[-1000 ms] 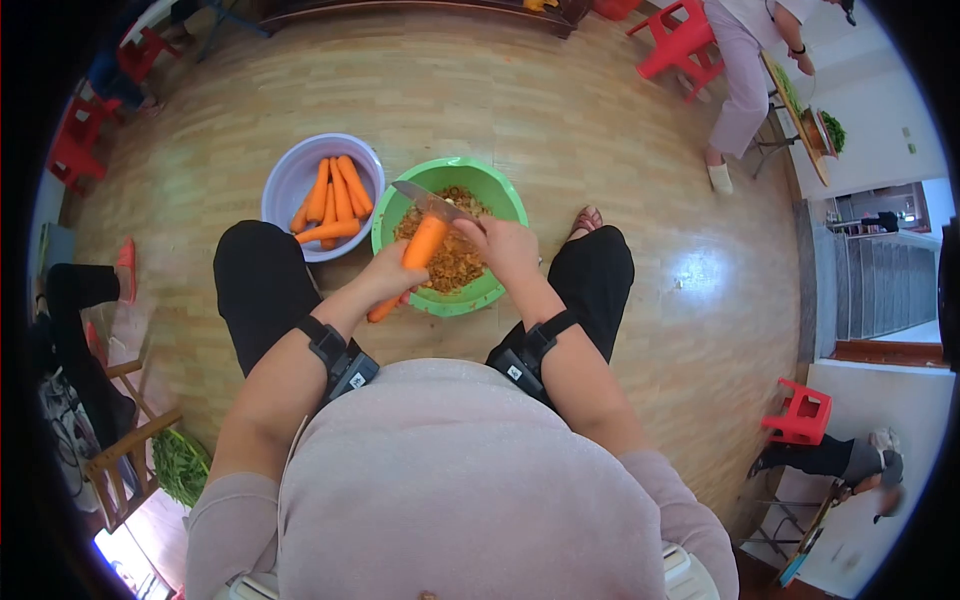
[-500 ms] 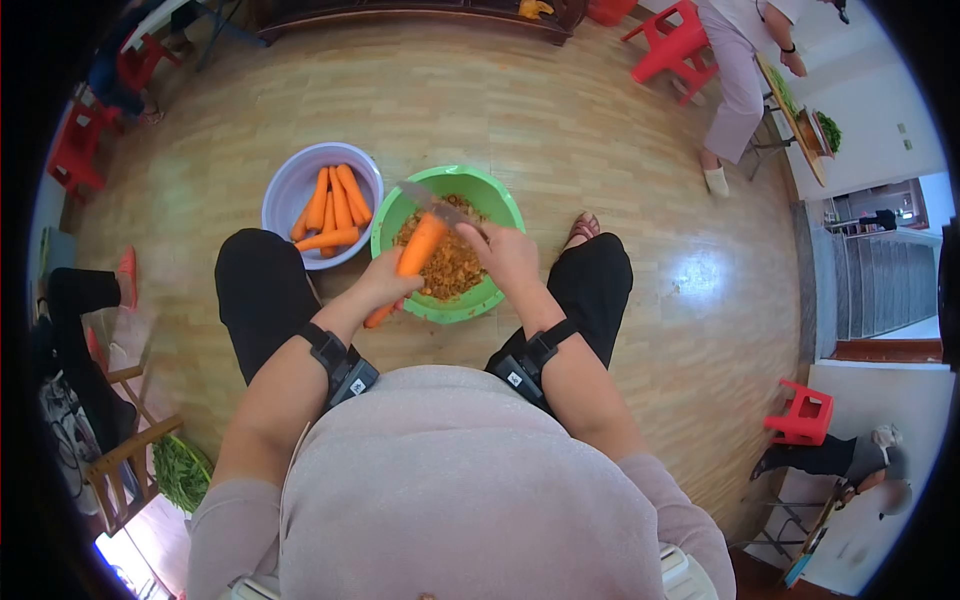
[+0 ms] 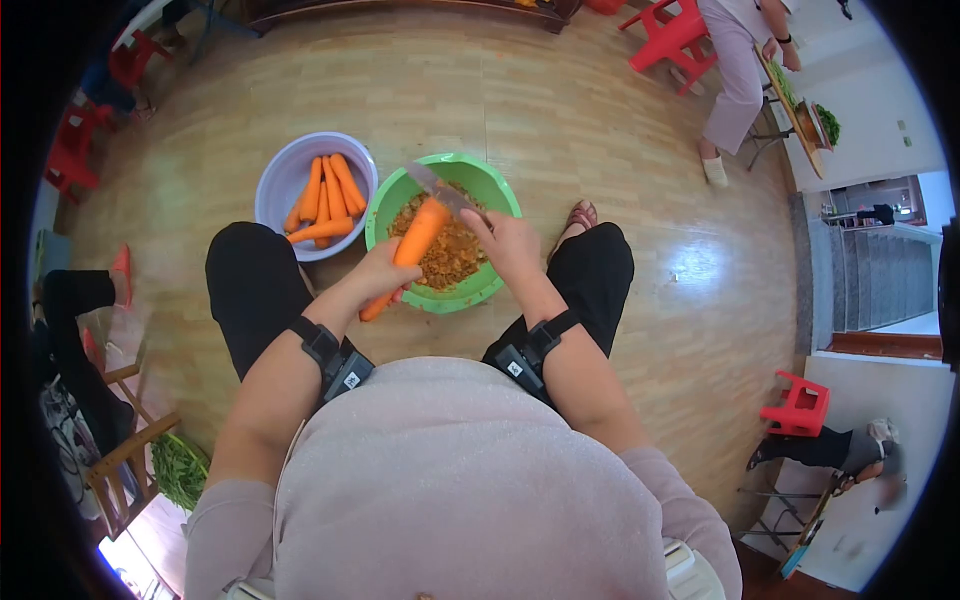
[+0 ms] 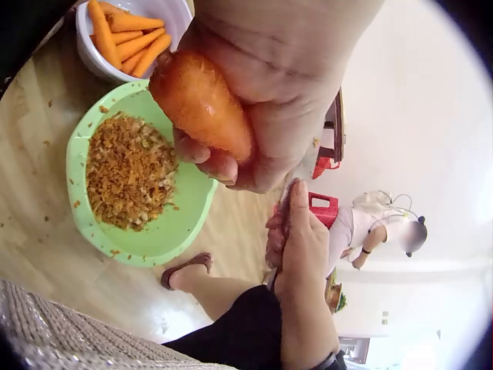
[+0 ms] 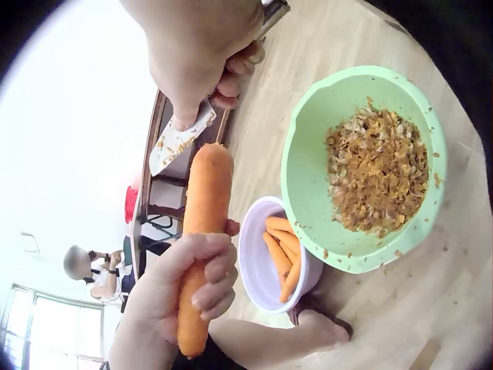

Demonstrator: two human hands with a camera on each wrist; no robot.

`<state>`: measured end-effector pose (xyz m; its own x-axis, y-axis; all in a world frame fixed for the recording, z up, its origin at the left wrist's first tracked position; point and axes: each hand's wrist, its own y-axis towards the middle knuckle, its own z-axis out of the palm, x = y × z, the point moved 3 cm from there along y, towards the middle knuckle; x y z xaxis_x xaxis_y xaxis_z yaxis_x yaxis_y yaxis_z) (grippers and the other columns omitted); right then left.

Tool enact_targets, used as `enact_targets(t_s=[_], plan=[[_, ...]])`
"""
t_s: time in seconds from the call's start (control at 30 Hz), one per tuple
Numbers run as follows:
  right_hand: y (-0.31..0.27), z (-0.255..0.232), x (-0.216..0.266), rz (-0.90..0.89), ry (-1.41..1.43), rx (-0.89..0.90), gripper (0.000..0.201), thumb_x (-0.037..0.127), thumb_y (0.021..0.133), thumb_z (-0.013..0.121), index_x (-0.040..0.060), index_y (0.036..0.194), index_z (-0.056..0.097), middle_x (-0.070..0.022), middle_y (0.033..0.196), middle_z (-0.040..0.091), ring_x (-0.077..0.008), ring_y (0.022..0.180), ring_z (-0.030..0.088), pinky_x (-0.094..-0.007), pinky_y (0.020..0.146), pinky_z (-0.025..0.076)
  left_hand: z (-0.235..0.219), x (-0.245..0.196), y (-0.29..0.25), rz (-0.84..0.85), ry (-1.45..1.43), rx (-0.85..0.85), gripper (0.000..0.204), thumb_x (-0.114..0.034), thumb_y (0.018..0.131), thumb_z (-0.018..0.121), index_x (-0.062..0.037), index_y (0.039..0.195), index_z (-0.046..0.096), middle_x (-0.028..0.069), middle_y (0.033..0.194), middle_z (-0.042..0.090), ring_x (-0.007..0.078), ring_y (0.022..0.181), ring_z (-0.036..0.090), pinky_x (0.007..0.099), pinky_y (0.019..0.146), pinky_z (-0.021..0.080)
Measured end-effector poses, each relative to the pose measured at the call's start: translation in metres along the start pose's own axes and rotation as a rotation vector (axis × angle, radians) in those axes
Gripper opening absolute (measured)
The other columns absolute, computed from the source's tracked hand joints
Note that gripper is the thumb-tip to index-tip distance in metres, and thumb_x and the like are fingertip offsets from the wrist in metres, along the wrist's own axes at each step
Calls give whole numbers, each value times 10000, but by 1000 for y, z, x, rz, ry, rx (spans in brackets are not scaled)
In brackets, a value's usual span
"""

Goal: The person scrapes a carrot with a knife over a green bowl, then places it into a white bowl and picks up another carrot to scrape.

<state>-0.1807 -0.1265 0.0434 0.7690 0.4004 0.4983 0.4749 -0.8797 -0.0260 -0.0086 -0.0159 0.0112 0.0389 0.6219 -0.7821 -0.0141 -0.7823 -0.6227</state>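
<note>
My left hand (image 3: 385, 268) grips a thick orange carrot (image 3: 420, 230) around its lower part, thick end slanting up and away from me. A knife (image 3: 434, 184) is in my right hand (image 3: 510, 245), fingers curled round its handle. In the head view its broad blade overlaps the carrot's upper end. The right wrist view shows orange bits stuck to the blade (image 5: 179, 145), with my thumb against it. Below both hands stands a green basin (image 3: 493, 183) holding a heap of brownish-orange shavings (image 5: 377, 169).
Left of the green basin, a pale purple basin (image 3: 267, 190) holds several whole carrots (image 3: 322, 205). My knees (image 3: 255, 265) flank the work. Red stools (image 3: 800, 403) and other people stand around the room's edges. Leafy greens (image 3: 180, 470) lie at lower left.
The knife, blurred half a second ago, now shows sharply, its blade angled more steeply away from me at the carrot's end. Both hands keep their grips; the head view has shifted slightly.
</note>
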Motion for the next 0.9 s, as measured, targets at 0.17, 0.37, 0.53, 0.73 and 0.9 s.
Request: enact_targets(t_s=[0.17, 0.37, 0.53, 0.73, 0.9], plan=[[2, 10, -1, 20, 14, 70, 556, 579, 867, 472, 73, 800, 691, -174, 662, 629, -351, 655, 627, -437, 593, 488, 4, 0, 3, 83, 19, 45, 338, -101, 778, 597, -14, 1074, 460, 31, 630, 503, 96, 412, 475, 242, 379, 412], [10, 11, -17, 65, -20, 54, 581, 605, 867, 452, 74, 805, 681, -167, 670, 624, -351, 695, 623, -441, 601, 474, 2, 5, 4, 68, 178, 45, 365, -91, 742, 626, -11, 1064, 473, 53, 645, 528, 126, 419, 501, 269, 377, 420], [0, 10, -7, 31, -12, 2, 543, 579, 867, 472, 83, 799, 681, -163, 668, 625, -348, 674, 625, -440, 596, 481, -1, 10, 8, 41, 213, 27, 380, -91, 748, 612, 0, 1085, 462, 57, 634, 523, 131, 414, 502, 271, 374, 421], [-11, 29, 12, -224, -56, 46, 455, 515, 866, 515, 109, 733, 671, -134, 621, 623, -306, 582, 630, -412, 514, 489, 0, 8, 11, 47, 217, -30, 372, -105, 752, 611, 12, 1077, 471, 68, 655, 537, 138, 425, 513, 280, 384, 439], [6, 23, -6, -72, -142, -22, 483, 535, 858, 511, 97, 739, 677, -135, 627, 629, -306, 610, 640, -410, 538, 496, 1, 5, 5, 68, 307, -34, 359, -95, 752, 599, 9, 1067, 462, 65, 649, 529, 129, 399, 492, 267, 364, 420]])
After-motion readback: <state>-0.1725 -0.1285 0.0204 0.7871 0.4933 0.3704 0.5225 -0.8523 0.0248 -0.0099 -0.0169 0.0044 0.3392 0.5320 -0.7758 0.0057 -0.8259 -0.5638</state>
